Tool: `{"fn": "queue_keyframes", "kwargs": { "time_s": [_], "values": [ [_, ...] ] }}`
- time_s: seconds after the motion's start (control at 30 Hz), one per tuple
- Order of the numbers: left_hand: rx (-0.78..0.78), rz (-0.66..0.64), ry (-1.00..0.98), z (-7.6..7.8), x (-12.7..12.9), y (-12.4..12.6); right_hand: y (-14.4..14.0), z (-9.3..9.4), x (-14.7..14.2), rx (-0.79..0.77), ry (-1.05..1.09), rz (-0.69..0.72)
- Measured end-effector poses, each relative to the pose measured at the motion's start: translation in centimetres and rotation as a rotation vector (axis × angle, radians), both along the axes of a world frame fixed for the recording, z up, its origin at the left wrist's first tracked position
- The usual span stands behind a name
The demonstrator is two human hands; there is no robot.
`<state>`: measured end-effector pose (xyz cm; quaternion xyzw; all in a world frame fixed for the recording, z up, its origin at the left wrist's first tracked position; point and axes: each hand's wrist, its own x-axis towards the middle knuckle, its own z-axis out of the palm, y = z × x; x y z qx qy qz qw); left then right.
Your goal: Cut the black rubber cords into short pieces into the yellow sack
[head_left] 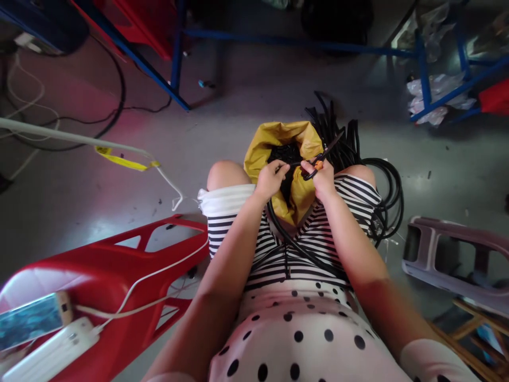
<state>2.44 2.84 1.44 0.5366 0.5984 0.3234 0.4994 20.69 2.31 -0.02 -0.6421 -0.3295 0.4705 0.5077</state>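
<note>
Between my knees a yellow bag (262, 140) stands with its mouth wide, dark pieces inside. My left hand (271, 181) is closed in a pinch on a black cable (295, 164) above the bag's mouth. Close on its right, my right hand (324, 180) is closed around dark-handled scissors (333, 144), their blades pointing up and to the right. A small orange part shows by the scissors' handles; whether it belongs to them I cannot tell. Another length of black cable (300, 248) lies across my lap. Beyond my right knee is a bundle of black cables (350, 143).
At left, a red plastic stool (119, 260) bears a phone (34, 318) and a white power bank (55, 353) with cords. A grey stool (457, 239) stands at right. Blue metal frames (298, 40) cross the far side. A white rod (79, 137) reaches in from the left.
</note>
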Motion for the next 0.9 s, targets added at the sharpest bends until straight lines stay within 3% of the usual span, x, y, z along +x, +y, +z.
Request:
{"fn": "queue_keyframes", "kwargs": {
  "time_s": [0.13, 0.3, 0.47, 0.7, 0.9],
  "values": [
    [-0.004, 0.09, 0.025, -2.1, -0.9, -1.3, -0.8, 0.2, 0.5, -0.031, 0.002, 0.079],
    [0.08, 0.133, -0.061, -1.7, -3.3, -1.4, -5.1, 2.6, 0.0, -0.149, 0.104, 0.239],
    [0.144, 0.104, -0.048, -1.3, -4.2, -1.7, -9.1, 2.0, -1.3, -0.318, 0.035, 0.341],
    [0.182, 0.059, 0.02, -1.6, -4.2, -1.5, -7.0, 0.4, -1.2, -0.341, -0.056, 0.409],
    [0.196, -0.018, 0.051, -1.6, -3.9, -1.6, -7.4, 0.0, -1.4, -0.324, -0.074, 0.428]
  ]
}}
